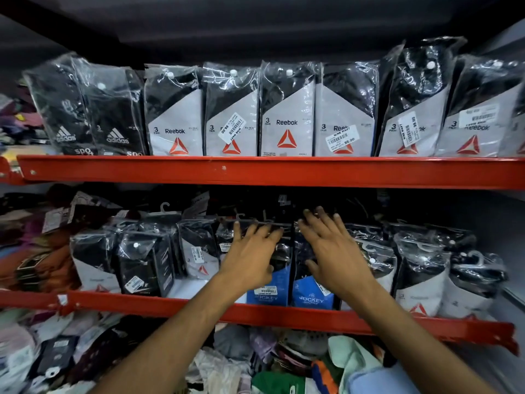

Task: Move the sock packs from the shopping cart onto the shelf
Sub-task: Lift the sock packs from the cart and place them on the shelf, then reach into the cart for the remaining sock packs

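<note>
Settling two blue Jockey packs (287, 282) upright on the middle shelf (284, 315), left hand (250, 258) and right hand (336, 255) both spread flat against them, nothing clasped; next, likely releasing and reaching for another.

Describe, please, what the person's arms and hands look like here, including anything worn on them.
Both forearms are bare up to the frame's bottom edge; no sleeves show. The left hand and the right hand wear no gloves, and no rings, watch or bracelet can be seen on the fingers or wrists. There are no visible markings.
</note>
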### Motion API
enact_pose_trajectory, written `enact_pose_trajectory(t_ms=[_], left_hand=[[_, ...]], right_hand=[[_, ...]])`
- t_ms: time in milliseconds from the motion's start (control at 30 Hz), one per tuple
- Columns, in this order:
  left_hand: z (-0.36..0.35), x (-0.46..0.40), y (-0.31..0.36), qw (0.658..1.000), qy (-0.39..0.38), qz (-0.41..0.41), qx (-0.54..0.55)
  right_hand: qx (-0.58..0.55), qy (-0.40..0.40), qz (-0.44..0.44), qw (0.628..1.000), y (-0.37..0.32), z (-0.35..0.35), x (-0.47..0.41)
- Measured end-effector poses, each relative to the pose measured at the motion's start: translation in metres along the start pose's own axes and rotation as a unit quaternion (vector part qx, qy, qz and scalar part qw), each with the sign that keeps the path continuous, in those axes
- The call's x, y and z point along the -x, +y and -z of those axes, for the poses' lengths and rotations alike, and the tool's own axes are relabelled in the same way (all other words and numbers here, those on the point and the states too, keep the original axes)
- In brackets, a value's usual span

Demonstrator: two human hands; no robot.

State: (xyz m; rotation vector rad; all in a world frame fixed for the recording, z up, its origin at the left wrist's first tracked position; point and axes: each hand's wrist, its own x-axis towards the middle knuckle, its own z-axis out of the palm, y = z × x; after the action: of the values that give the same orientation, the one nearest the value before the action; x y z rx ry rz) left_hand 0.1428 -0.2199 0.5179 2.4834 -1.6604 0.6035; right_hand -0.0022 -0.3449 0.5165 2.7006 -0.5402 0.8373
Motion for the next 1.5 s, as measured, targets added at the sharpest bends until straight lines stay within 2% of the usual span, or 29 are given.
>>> enact_pose_trajectory(t_ms=[133, 300, 433, 600, 800, 1000, 1133, 1233, 1400, 1500], left_hand=[[-0.018, 0.026, 0.013, 0.994, 0.104, -0.028, 0.024], [-0.041, 0.027, 0.016, 0.988, 0.151, -0.03, 0.02], [-0.046, 0.024, 0.02, 0.986, 0.164, -0.021, 0.006], [-0.047, 0.036, 0.019, 0.99, 0.141, -0.011, -0.006], [-0.063, 0.108, 0.006, 0.991, 0.132, 0.004, 0.015], [-0.133, 0.231, -0.01, 0.997, 0.042, 0.043, 0.039], [-0.19, 0.329, -0.017, 0.992, -0.068, 0.084, 0.07], [-0.23, 0.4, -0.019, 0.975, -0.152, 0.117, 0.111], [-0.305, 0.492, -0.018, 0.924, -0.327, 0.152, 0.129], [-0.341, 0.522, -0.024, 0.911, -0.37, 0.134, 0.121]], right_hand=[[-0.021, 0.038, -0.031, 0.999, -0.013, -0.023, 0.022], [-0.064, 0.032, -0.045, 0.996, -0.015, -0.047, 0.03], [-0.066, 0.02, -0.035, 0.997, -0.013, -0.051, 0.031], [-0.056, 0.027, -0.035, 0.997, -0.015, -0.048, 0.037], [-0.033, 0.037, -0.049, 0.998, -0.053, -0.045, 0.087], [-0.091, -0.008, -0.02, 0.996, -0.123, -0.098, 0.17], [-0.147, -0.122, 0.008, 0.982, -0.177, -0.146, 0.231], [-0.171, -0.239, 0.034, 0.955, -0.222, -0.18, 0.276], [-0.188, -0.411, 0.095, 0.887, -0.293, -0.244, 0.35], [-0.165, -0.497, 0.105, 0.846, -0.324, -0.288, 0.376]])
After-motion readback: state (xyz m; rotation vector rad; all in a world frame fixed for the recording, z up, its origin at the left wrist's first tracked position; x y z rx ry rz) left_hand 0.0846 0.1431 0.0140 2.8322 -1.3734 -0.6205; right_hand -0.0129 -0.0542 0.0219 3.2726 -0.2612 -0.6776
